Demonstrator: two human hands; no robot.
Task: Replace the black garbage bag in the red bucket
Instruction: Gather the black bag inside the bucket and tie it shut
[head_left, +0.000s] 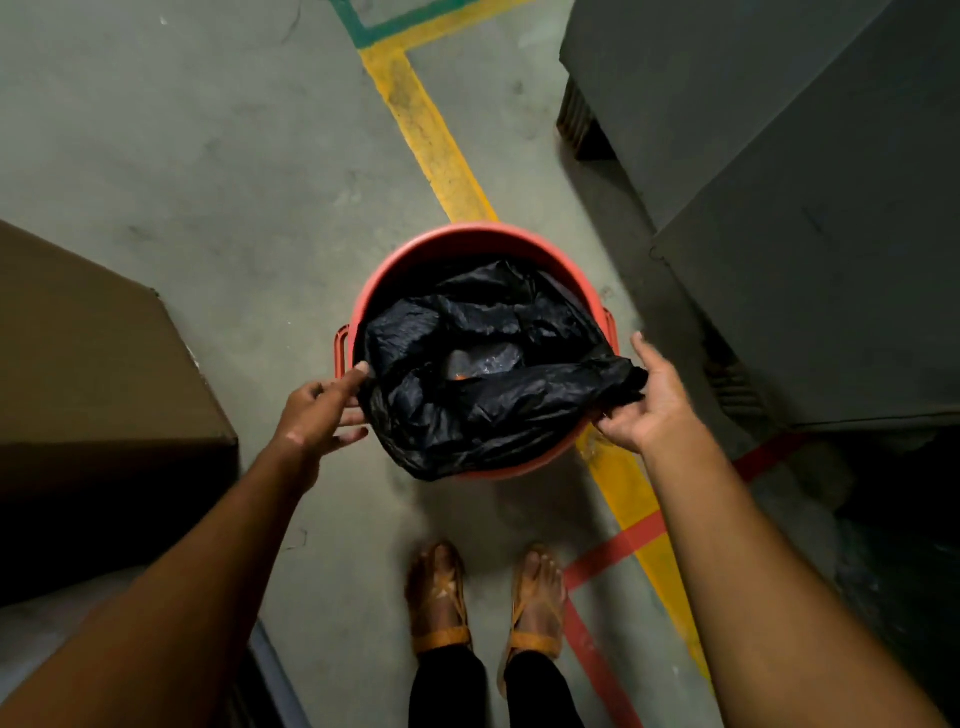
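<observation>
At the centre of the frame the red bucket (483, 244) stands on the concrete floor (208, 156). The black garbage bag (483, 395) drapes over its near rim. The left hand (317, 410) pinches the bag's left edge; the right hand (644, 400) grips its right edge. A brown box (93, 338) flanks the left, grey cabinets (805, 234) the right; bare floor lies beyond.

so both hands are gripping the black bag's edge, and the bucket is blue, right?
Not quite: the bucket is red, as the head view shows. The rest holds: the left hand and right hand each grip the black bag at its edge.
</observation>
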